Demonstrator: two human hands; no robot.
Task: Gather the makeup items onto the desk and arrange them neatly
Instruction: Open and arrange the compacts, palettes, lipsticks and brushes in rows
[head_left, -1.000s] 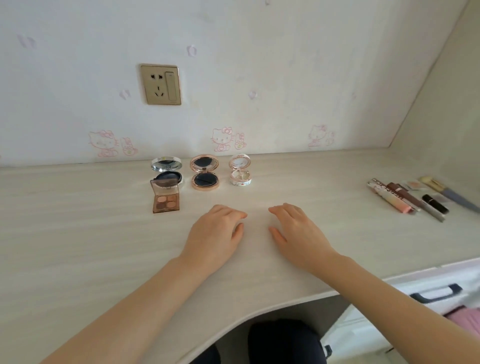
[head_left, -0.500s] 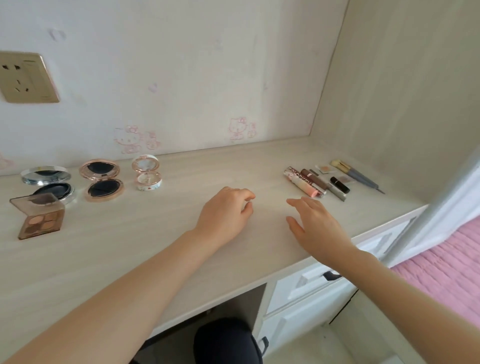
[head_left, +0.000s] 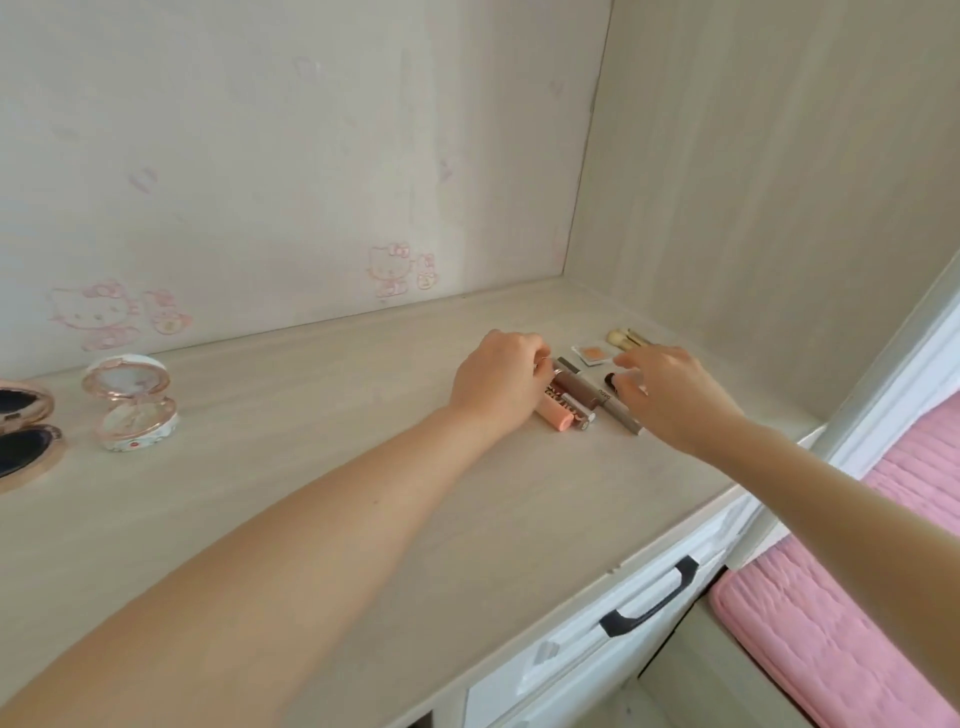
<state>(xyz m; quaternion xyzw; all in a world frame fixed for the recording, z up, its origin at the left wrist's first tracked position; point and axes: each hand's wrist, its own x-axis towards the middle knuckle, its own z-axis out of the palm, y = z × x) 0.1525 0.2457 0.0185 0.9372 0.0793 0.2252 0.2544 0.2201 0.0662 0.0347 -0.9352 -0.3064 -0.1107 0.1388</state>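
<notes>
- Reaching across the desk, both bare hands meet over a cluster of makeup sticks lying toward 1 o'clock from the picture's middle.
- The left hand has its fingers curled down onto the far ends of a pink tube and a brown gloss tube. The back of the hand hides the fingertips, so it cannot be told whether they pinch either tube.
- The right hand, at 3 o'clock of the left, hovers with its fingers loosely spread and its thumb apart, holding nothing. It is just above a dark lipstick.
- The pink tube, the brown gloss tube and a slim grey pencil lie side by side, near ends pointing to 5 o'clock.
- A small peach eyeshadow pan lies at 12 o'clock of the tubes, with brushes at 1 o'clock of it, near the side panel.
- At 9 o'clock, well apart from the cluster, a white floral compact stands open. A rose-gold compact lies at 9 o'clock of it, cut by the frame edge.
- Cat stickers mark the wall at 12 o'clock, a black drawer handle sits at 5 o'clock, and pink bedding lies at 4 o'clock.
</notes>
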